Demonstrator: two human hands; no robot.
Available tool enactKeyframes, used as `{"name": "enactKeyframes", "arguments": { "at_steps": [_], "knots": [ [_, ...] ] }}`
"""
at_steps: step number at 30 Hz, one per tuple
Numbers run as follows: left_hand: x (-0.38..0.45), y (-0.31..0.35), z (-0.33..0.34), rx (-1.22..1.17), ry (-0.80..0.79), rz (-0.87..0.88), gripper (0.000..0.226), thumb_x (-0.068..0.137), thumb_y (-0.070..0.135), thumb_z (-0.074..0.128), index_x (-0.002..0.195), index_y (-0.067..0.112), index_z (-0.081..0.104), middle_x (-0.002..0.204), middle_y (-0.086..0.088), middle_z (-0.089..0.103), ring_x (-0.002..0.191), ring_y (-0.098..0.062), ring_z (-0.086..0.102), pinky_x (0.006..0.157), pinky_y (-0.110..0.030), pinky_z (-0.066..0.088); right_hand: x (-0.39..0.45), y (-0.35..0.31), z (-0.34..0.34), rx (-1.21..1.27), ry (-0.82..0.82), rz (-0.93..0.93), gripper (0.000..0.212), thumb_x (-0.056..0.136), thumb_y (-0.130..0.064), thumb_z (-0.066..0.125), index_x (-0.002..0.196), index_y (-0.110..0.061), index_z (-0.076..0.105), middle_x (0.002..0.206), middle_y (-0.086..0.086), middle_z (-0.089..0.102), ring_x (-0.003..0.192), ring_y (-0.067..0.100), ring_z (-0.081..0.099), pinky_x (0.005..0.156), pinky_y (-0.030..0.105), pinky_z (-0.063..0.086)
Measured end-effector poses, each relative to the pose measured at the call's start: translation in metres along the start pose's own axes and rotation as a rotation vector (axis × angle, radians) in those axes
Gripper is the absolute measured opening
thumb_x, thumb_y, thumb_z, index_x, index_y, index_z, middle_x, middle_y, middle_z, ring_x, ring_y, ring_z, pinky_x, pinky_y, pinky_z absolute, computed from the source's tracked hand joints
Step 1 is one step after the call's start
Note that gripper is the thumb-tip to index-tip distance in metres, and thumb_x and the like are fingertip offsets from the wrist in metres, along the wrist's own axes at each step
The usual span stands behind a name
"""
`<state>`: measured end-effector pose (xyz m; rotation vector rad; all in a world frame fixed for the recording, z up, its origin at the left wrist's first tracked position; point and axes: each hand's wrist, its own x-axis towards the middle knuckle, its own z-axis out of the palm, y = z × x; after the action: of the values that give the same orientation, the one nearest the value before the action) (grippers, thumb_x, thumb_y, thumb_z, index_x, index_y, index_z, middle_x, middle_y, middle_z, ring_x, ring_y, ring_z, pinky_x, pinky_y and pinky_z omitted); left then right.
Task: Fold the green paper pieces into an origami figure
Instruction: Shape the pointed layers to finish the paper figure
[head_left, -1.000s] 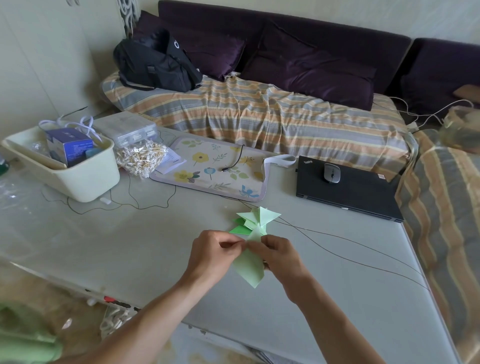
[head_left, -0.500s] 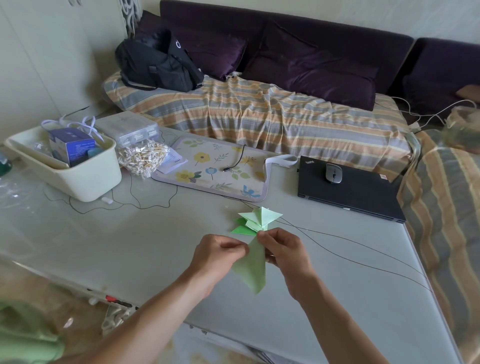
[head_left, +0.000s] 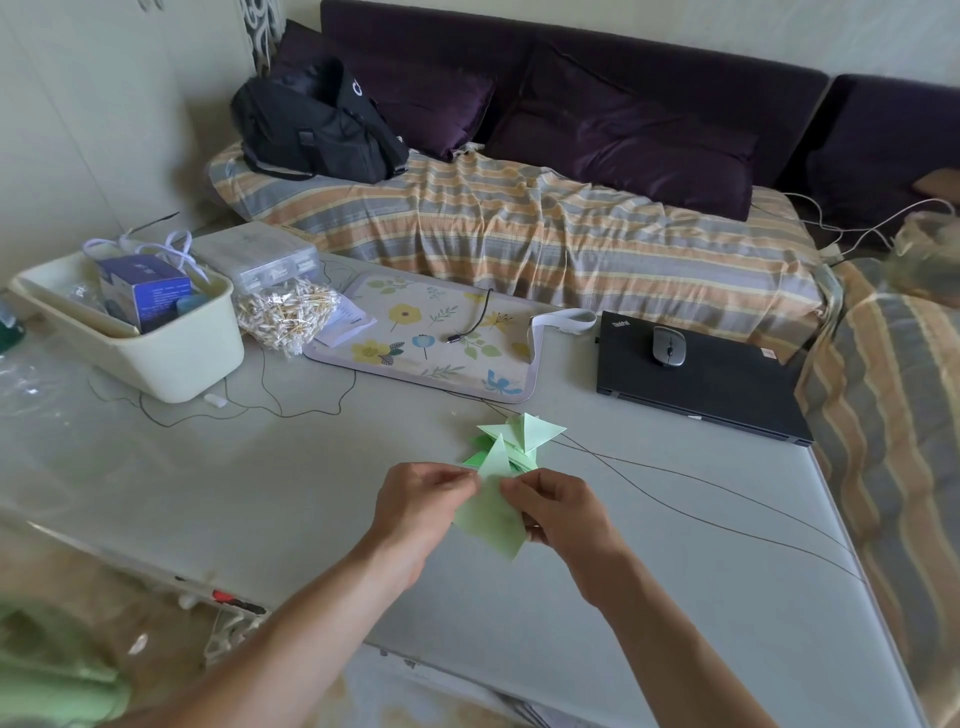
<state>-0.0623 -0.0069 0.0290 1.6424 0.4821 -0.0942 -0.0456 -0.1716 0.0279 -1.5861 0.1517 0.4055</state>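
The green paper piece (head_left: 491, 512), narrower half a second ago, is now pinched wider between left hand (head_left: 423, 506) and right hand (head_left: 563, 514), suggesting a fold being opened.

Grey mouse (head_left: 669, 346) on closed black laptop (head_left: 696, 384); floral mat (head_left: 431, 343); cream bin (head_left: 150, 353); black bag (head_left: 317, 130) on sofa

One head-worn wide view looks forward and down, close over the counter (head_left: 218, 499), toward the sofa (head_left: 571, 228) beyond

pale green paper (head_left: 493, 512), floral mat (head_left: 436, 338)
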Motion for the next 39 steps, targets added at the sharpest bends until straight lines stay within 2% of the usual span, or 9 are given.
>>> {"name": "enactKeyframes", "arguments": {
  "at_steps": [4, 7, 12, 17, 19, 25, 30, 34, 39],
  "knots": [
    [0.001, -0.001, 0.001, 0.0, 0.055, -0.013, 0.004, 0.08, 0.024, 0.079, 0.082, 0.022, 0.083, 0.081, 0.004, 0.079, 0.089, -0.023, 0.075, 0.081, -0.034, 0.058, 0.0, 0.0, 0.0, -0.107, 0.047, -0.049, 0.016, 0.091, -0.014, 0.074, 0.078, -0.009, 0.066, 0.064, 0.0, 0.065, 0.055, 0.011, 0.056, 0.056, 0.02, 0.048],
    [0.0, 0.001, 0.002, -0.005, 0.068, -0.013, 0.005, 0.079, 0.026, 0.079, 0.08, 0.023, 0.082, 0.081, 0.003, 0.079, 0.088, -0.024, 0.075, 0.084, -0.039, 0.059, 0.001, -0.002, 0.0, -0.029, 0.023, -0.031, 0.012, 0.091, -0.014, 0.073, 0.083, -0.007, 0.068, 0.07, 0.005, 0.068, 0.061, 0.017, 0.061, 0.065, 0.029, 0.055],
    [0.004, 0.003, -0.003, -0.057, 0.09, -0.041, 0.014, 0.075, 0.027, 0.073, 0.078, 0.015, 0.079, 0.071, -0.004, 0.07, 0.068, -0.019, 0.056, 0.07, -0.031, 0.048, 0.0, 0.001, -0.001, -0.09, -0.017, -0.022, 0.006, 0.093, -0.014, 0.071, 0.088, -0.01, 0.07, 0.066, 0.004, 0.061, 0.058, 0.017, 0.056, 0.065, 0.03, 0.053],
    [0.0, 0.005, 0.0, 0.04, 0.134, 0.017, 0.004, 0.082, 0.021, 0.074, 0.086, 0.023, 0.075, 0.079, 0.01, 0.072, 0.072, -0.016, 0.065, 0.065, -0.024, 0.047, 0.003, 0.002, -0.003, -0.197, 0.006, -0.042, 0.004, 0.091, -0.012, 0.072, 0.087, -0.01, 0.072, 0.06, 0.003, 0.057, 0.052, 0.015, 0.054, 0.062, 0.03, 0.051],
    [-0.004, 0.008, -0.001, 0.131, 0.14, 0.102, 0.019, 0.081, 0.023, 0.076, 0.096, 0.032, 0.069, 0.086, 0.011, 0.069, 0.078, -0.011, 0.068, 0.063, -0.021, 0.047, 0.002, 0.003, -0.004, -0.272, 0.0, -0.03, 0.005, 0.089, -0.013, 0.073, 0.084, -0.014, 0.073, 0.06, 0.002, 0.058, 0.052, 0.015, 0.053, 0.061, 0.029, 0.049],
    [-0.006, 0.007, -0.003, 0.235, 0.045, 0.115, 0.01, 0.077, 0.019, 0.078, 0.08, 0.028, 0.076, 0.063, 0.009, 0.061, 0.055, -0.008, 0.053, 0.05, -0.013, 0.037, 0.006, 0.008, -0.005, -0.282, 0.143, -0.051, 0.012, 0.086, -0.017, 0.069, 0.079, -0.023, 0.078, 0.07, -0.005, 0.07, 0.064, 0.013, 0.059, 0.066, 0.031, 0.047],
    [-0.009, 0.003, -0.004, 0.338, -0.122, -0.065, 0.006, 0.074, 0.016, 0.076, 0.077, 0.021, 0.076, 0.063, 0.001, 0.073, 0.063, -0.011, 0.064, 0.062, -0.02, 0.045, 0.007, 0.007, -0.008, -0.245, 0.3, -0.09, 0.013, 0.086, -0.024, 0.075, 0.096, -0.032, 0.073, 0.086, -0.001, 0.074, 0.079, 0.019, 0.067, 0.063, 0.026, 0.047],
    [-0.012, 0.0, -0.002, 0.371, -0.264, -0.147, 0.004, 0.075, 0.02, 0.073, 0.078, 0.019, 0.076, 0.069, -0.004, 0.076, 0.063, -0.01, 0.067, 0.067, -0.023, 0.044, 0.005, 0.005, -0.006, -0.158, 0.242, -0.059, 0.032, 0.086, -0.019, 0.077, 0.112, -0.027, 0.061, 0.083, -0.005, 0.077, 0.075, 0.015, 0.068, 0.064, 0.025, 0.046],
    [-0.01, 0.006, 0.002, 0.17, -0.161, -0.086, 0.009, 0.086, 0.019, 0.069, 0.086, 0.014, 0.076, 0.085, -0.005, 0.078, 0.068, -0.014, 0.071, 0.062, -0.02, 0.049, -0.001, 0.002, -0.002, -0.187, 0.055, -0.053, 0.039, 0.082, -0.018, 0.083, 0.113, -0.023, 0.059, 0.083, -0.002, 0.077, 0.072, 0.012, 0.07, 0.062, 0.019, 0.05]
  ]
}}
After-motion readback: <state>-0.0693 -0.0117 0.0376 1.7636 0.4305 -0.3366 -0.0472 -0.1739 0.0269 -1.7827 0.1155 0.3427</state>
